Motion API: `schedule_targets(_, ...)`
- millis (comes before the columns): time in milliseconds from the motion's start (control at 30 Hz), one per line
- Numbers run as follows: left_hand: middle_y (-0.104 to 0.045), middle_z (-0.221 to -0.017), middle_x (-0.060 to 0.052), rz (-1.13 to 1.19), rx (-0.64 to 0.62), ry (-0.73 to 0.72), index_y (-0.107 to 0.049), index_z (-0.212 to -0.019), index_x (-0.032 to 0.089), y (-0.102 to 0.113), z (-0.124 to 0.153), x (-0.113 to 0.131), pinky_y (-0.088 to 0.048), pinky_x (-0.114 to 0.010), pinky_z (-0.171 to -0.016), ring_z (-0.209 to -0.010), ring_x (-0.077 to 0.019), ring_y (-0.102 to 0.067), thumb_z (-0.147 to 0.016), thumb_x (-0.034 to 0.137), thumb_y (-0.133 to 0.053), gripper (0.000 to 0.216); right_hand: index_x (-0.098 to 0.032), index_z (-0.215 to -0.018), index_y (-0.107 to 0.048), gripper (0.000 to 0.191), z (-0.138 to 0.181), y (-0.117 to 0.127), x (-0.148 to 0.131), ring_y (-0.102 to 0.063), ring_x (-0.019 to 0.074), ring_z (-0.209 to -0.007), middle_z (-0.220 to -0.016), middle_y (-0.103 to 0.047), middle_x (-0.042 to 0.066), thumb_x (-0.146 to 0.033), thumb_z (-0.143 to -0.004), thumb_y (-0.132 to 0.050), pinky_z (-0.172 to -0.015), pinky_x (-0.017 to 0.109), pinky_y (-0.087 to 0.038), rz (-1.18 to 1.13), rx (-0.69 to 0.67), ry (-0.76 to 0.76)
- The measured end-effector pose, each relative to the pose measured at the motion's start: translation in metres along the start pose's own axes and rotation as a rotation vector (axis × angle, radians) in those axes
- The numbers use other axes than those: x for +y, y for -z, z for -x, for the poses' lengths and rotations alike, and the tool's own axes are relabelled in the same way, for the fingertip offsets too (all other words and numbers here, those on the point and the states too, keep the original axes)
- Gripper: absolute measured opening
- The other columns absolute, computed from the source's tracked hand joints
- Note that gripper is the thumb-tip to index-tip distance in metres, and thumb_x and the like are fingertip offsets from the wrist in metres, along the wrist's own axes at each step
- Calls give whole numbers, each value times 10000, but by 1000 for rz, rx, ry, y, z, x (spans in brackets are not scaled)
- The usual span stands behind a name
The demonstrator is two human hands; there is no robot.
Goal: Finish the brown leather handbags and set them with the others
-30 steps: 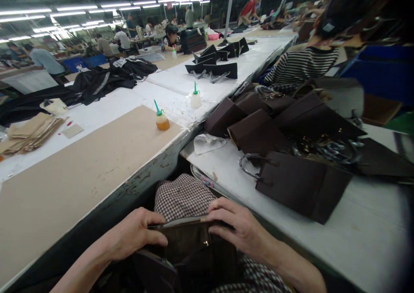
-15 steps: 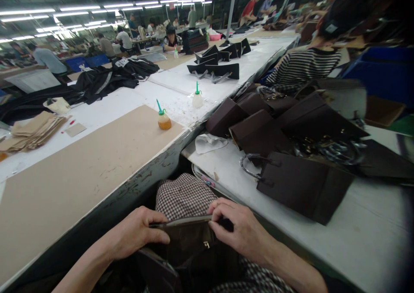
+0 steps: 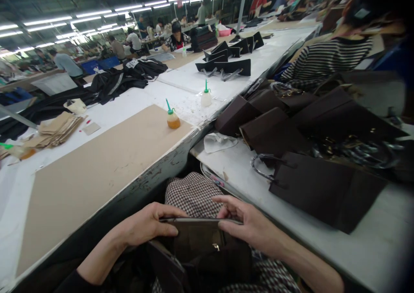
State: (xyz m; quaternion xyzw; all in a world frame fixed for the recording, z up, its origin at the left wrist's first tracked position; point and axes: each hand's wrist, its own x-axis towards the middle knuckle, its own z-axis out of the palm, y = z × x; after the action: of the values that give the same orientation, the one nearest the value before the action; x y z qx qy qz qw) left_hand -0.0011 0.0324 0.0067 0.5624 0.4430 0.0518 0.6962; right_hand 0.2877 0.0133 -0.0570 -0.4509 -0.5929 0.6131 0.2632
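A dark brown handbag (image 3: 194, 241) rests in my lap with its mouth facing me and a small gold-coloured metal clasp on its inner side. My left hand (image 3: 152, 226) pinches the bag's top edge at the left, thumb inside and fingers behind. At the right end of that same edge is my right hand (image 3: 241, 224), thumb and bent finger closed on it, with the index finger lifted away. Checked cloth (image 3: 190, 196) covers my knee beyond the bag. The bag's lower part is dark and hard to make out.
A finished-looking brown bag (image 3: 323, 189) lies on the right table, before a heap of brown bags (image 3: 274, 129). On the left table stand a glue bottle (image 3: 174, 120), a paler bottle (image 3: 206, 97) and black panels (image 3: 224, 67). A person in a striped top (image 3: 330, 60) sits at right.
My right hand's index finger has straightened and lifted from the edge. The bag's top edge looks flatter between my hands. The whole view has swung slightly left.
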Motion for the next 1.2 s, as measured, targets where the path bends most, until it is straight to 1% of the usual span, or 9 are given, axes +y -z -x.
schedule_targets(67,-719,-1009,-11,-67,-39,-7,-716,-1119,202,2,-1,3,-492,-268,-816,-889,-182,-620,-797,242,-643,333,-203,-1307,-572,431,0,4,-5,-610,190,-874,-1011,-670,35,-312,-890,-594,-769,308,-488,54,-140,-5)
schedule_targets(167,-726,-979,-6,-160,-43,-4,-731,-1092,197,4,-5,1,-500,-263,-823,-898,-190,-635,-805,286,-649,312,-237,-1229,-679,359,1,7,-10,-588,208,-897,-954,-666,34,-403,-956,-516,-806,326,-462,184,-271,94)
schedule_targets(333,-735,-1023,-6,-88,-108,-16,-741,-1090,206,5,-12,-4,-490,-276,-902,-947,-192,-641,-805,271,-660,303,-275,-1191,-709,332,2,7,-7,-557,193,-845,-841,-613,18,-412,-969,-504,-795,317,-430,230,-247,135)
schedule_targets(467,-734,-953,6,-52,-133,13,-754,-1047,208,7,-16,-7,-496,-256,-847,-866,-165,-634,-777,265,-696,281,-243,-1134,-735,321,1,8,-4,-571,199,-855,-885,-645,27,-397,-952,-520,-778,311,-442,148,-261,108)
schedule_targets(700,-704,-841,14,-251,18,-40,-742,-1006,195,2,-11,1,-464,-219,-712,-773,-157,-604,-744,384,-752,323,-188,-1153,-718,383,-6,8,0,-637,231,-933,-1042,-708,52,-445,-913,-565,-799,313,-498,-43,-257,2)
schedule_targets(833,-684,-859,20,-393,211,-114,-679,-979,198,-3,-7,2,-440,-219,-721,-799,-156,-595,-750,318,-742,266,-184,-1184,-701,401,-7,6,5,-647,244,-961,-1074,-714,57,-448,-914,-565,-823,333,-512,-70,-225,4)
schedule_targets(933,-646,-812,33,-446,318,-117,-623,-929,202,-6,-5,-2,-413,-213,-665,-746,-142,-565,-742,276,-740,233,-194,-1209,-688,388,-5,5,4,-646,245,-977,-1084,-713,54,-426,-928,-558,-834,337,-511,-80,-210,4)
schedule_targets(1067,-598,-747,51,-511,365,-144,-619,-875,209,-10,-3,-5,-379,-213,-641,-706,-128,-526,-760,279,-744,184,-203,-1195,-701,357,-2,3,1,-637,247,-999,-1108,-699,58,-399,-934,-555,-877,350,-497,-47,-173,30)
schedule_targets(1200,-624,-780,53,-583,383,-192,-644,-858,222,-15,-2,-4,-379,-209,-681,-748,-128,-552,-790,266,-741,127,-209,-1174,-715,342,0,2,0,-638,242,-974,-1082,-697,60,-393,-931,-558,-886,356,-494,-8,-152,45)
